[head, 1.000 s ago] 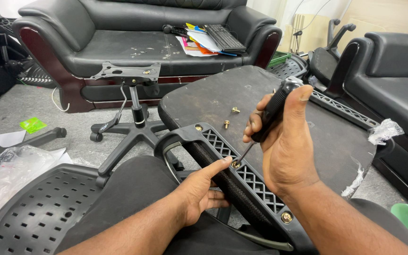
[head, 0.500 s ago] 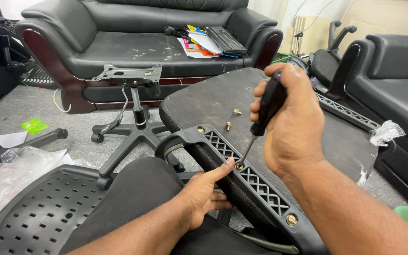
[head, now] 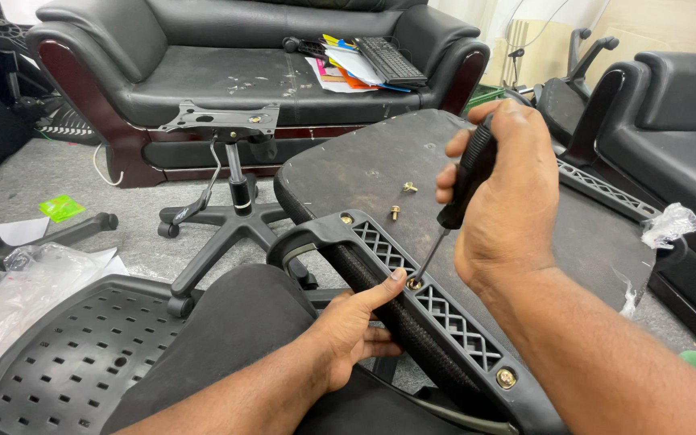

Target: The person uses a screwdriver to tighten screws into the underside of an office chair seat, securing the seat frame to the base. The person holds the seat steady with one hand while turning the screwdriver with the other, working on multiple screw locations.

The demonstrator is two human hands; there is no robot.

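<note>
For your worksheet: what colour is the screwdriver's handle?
Black, seen in the head view: screwdriver in the right hand.

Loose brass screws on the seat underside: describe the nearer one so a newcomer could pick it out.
Start at the upturned chair seat, its dark flat underside facing up. Two small brass screws lie loose on it, left of the right hand that grips the screwdriver. The nearer screw lies closest to the black lattice armrest bracket; the other screw lies farther up the board.

Head view, angled down, close over lap and hands
</note>
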